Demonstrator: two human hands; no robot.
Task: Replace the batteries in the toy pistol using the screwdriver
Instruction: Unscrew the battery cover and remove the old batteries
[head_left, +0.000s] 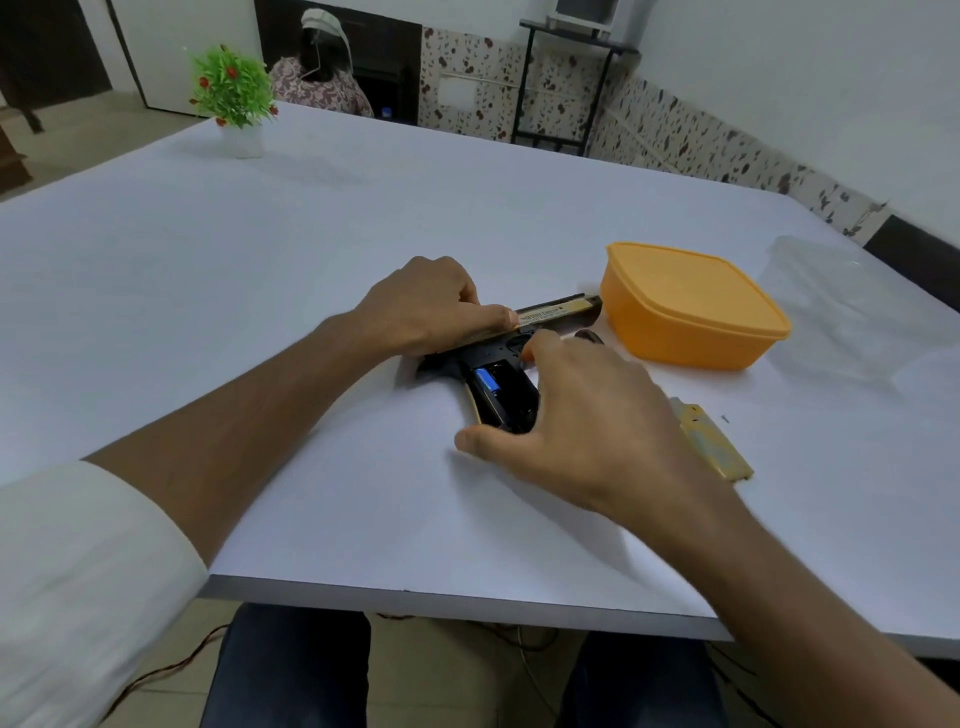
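Home room: patterned wall tiles (649, 130)

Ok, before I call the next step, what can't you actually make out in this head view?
- Screwdriver: not identifiable; a dark object peeks out behind the right hand.
- Battery count: one blue battery shows; the right hand covers the rest of the compartment.
- Toy pistol rear: under the left hand.
- Speck beyond the yellow cover: too small.
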